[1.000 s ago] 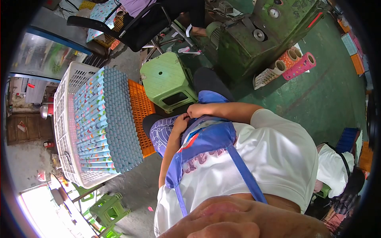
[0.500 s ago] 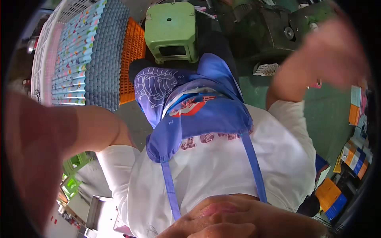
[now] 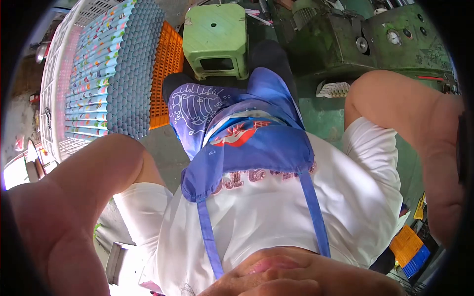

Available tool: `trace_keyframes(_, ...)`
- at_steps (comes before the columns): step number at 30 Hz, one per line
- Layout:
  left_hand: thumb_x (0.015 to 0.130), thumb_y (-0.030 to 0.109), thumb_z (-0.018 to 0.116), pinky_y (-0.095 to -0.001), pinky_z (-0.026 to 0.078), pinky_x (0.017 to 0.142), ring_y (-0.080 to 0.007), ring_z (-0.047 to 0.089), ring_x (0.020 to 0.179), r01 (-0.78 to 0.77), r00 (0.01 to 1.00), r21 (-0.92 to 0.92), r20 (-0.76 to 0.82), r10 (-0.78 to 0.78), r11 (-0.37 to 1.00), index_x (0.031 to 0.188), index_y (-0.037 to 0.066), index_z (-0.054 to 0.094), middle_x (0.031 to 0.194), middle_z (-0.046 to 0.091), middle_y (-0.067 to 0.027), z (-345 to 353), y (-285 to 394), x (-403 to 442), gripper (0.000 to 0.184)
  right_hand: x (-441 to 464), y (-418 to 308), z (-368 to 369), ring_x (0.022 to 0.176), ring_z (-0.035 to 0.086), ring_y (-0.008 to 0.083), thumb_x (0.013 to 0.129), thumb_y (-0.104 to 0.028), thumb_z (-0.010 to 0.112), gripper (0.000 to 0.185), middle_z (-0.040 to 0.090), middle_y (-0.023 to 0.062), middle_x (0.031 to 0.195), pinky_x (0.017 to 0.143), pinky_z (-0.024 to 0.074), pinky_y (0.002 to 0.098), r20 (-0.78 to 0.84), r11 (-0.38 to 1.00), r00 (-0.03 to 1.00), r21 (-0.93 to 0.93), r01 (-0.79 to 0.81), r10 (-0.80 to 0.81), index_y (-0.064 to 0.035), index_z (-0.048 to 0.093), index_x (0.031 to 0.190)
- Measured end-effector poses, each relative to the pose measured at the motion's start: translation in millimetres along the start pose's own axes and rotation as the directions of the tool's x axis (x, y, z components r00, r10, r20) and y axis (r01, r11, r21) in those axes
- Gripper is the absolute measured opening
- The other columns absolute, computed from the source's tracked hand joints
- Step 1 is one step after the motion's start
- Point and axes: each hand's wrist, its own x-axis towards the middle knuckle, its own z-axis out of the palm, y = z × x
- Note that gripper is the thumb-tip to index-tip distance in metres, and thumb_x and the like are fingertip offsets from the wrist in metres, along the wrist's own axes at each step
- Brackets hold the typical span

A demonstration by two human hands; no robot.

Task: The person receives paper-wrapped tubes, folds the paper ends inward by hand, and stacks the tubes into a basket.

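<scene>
Both forearms are raised beside my head, and the wrist ends lie at the frame's sides. The lower part of my left hand (image 3: 69, 261) shows large at the lower left; its fingers are outside the frame. At the right edge, part of my right hand (image 3: 444, 207) is seen, fingers hidden too. Whether either holds anything cannot be seen. Between the arms, a blue apron (image 3: 266, 148) with a red and white print lies over my white shirt and lap.
Ahead is a green stool (image 3: 215, 29). To its left stand an orange crate (image 3: 165, 74) and a white basket (image 3: 52, 93) stacked with patterned blue tubes (image 3: 131, 74). A green machine (image 3: 326, 44) with a gauge is at the upper right, near a patterned roll (image 3: 333, 89).
My hands were together at my lap, then parted and rose to both sides of my head. The view has tilted further down over my body.
</scene>
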Motion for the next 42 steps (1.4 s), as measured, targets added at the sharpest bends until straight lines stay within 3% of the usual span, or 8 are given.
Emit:
trace_keyframes(15, 0.098, 0.023, 0.048, -0.0457, 0.052, 0.088, -0.0281, 0.063, 0.096, -0.203, 0.968, 0.098, -0.13, 0.215, 0.974, 0.124, 0.005, 0.048, 0.117, 0.054, -0.0163, 8.3, 5.9, -1.9, 0.032, -26.3, -0.6, -8.3, 0.082, 0.056, 0.015, 0.093, -0.006, 0.058, 0.007, 0.059, 0.0103, 0.097, 0.07, 0.0467, 0.0248, -0.065, 0.554, 0.966, -0.828, 0.088, -0.251, -0.0015, 0.061, 0.098)
trace_keyframes(26, 0.097, 0.016, 0.045, -0.0445, 0.056, 0.078, -0.031, 0.067, 0.085, -0.51, 0.822, 0.049, -0.266, 0.503, 0.859, 0.109, -0.005, 0.062, 0.099, 0.066, -0.0203, 25.8, -9.2, 2.7, 0.03, 64.9, 97.8, -62.9, 0.088, 0.056, 0.0151, 0.092, -0.003, 0.059, 0.018, 0.059, 0.0143, 0.109, 0.074, 0.0457, 0.0238, 0.213, -0.339, 0.855, -0.939, 0.046, -0.473, 0.0019, 0.06, 0.109)
trace_keyframes(27, 0.095, 0.016, 0.045, -0.0456, 0.056, 0.076, -0.0338, 0.066, 0.081, -0.473, 0.796, 0.145, -0.353, 0.492, 0.869, 0.104, -0.005, 0.061, 0.092, 0.064, -0.021, 34.2, -18.1, -0.9, 0.028, 58.6, 119.4, -83.4, 0.088, 0.057, 0.0161, 0.087, 0.004, 0.063, 0.028, 0.059, 0.0122, 0.109, 0.074, 0.0475, 0.0262, 0.192, -0.332, 0.904, -0.941, 0.06, -0.381, 0.0006, 0.06, 0.115)
trace_keyframes(28, 0.094, 0.016, 0.046, -0.0466, 0.056, 0.073, -0.0365, 0.065, 0.077, -0.418, 0.763, 0.228, -0.437, 0.476, 0.88, 0.099, -0.005, 0.059, 0.086, 0.062, -0.0218, 43.5, -29.3, -15.2, 0.026, 37.4, 147.4, -95.5, 0.094, 0.06, 0.0215, 0.087, -0.001, 0.066, 0.035, 0.058, 0.012, 0.114, 0.079, 0.0504, 0.0296, -0.29, -0.098, 0.917, -0.94, -0.326, -0.273, -0.0027, 0.06, 0.121)
trace_keyframes(29, 0.082, 0.02, 0.056, -0.046, 0.047, 0.082, -0.0297, 0.061, 0.077, -0.152, 0.831, -0.039, -0.546, 0.106, 0.988, 0.097, 0.002, 0.062, 0.093, 0.066, -0.0159, 26.7, -35.6, -51.5, 0.024, 10.1, 178.9, -135.7, 0.099, 0.061, 0.0294, 0.087, -0.004, 0.066, 0.039, 0.058, 0.0129, 0.117, 0.085, 0.0524, 0.0354, -0.359, -0.095, 0.919, -0.921, -0.377, -0.165, -0.0053, 0.06, 0.125)
trace_keyframes(30, 0.085, 0.02, 0.056, -0.0416, 0.049, 0.081, -0.0264, 0.062, 0.082, 0.09, 0.944, 0.494, -0.318, 0.083, 0.865, 0.101, -0.001, 0.063, 0.092, 0.068, -0.015, 51.2, -47.3, -57.1, 0.027, -15.5, 202.7, -161.0, 0.107, 0.061, 0.0354, 0.085, -0.007, 0.067, 0.041, 0.059, 0.0153, 0.12, 0.09, 0.0524, 0.0408, -0.493, -0.162, 0.87, -0.859, -0.485, 0.01, -0.0058, 0.06, 0.126)
trace_keyframes(34, 0.087, 0.002, 0.065, -0.036, 0.049, 0.087, -0.0238, 0.062, 0.096, 0.649, 0.691, 0.435, 0.007, -0.723, 0.624, 0.104, 0.002, 0.067, 0.101, 0.064, -0.0115, 104.9, -136.2, -178.5, 0.017, -91.4, 270.3, -216.8, 0.115, 0.059, 0.0394, 0.084, -0.018, 0.064, 0.042, 0.062, 0.0184, 0.12, 0.095, 0.0494, 0.0484, -0.581, -0.327, 0.758, -0.807, -0.491, 0.297, -0.0063, 0.062, 0.125)
trace_keyframes(42, 0.091, 0.011, 0.066, -0.0399, 0.051, 0.086, -0.0319, 0.064, 0.097, 0.834, 0.187, 0.446, 0.327, -0.926, 0.326, 0.104, 0.0, 0.068, 0.101, 0.067, -0.0165, 143.2, -200.0, -461.3, 0.018, -116.1, 297.4, -259.6, 0.103, 0.066, 0.0415, 0.082, -0.019, 0.063, 0.032, 0.069, 0.0204, 0.111, 0.088, 0.0519, 0.0509, -0.694, -0.377, 0.535, -0.715, -0.589, 0.482, -0.0058, 0.071, 0.11)
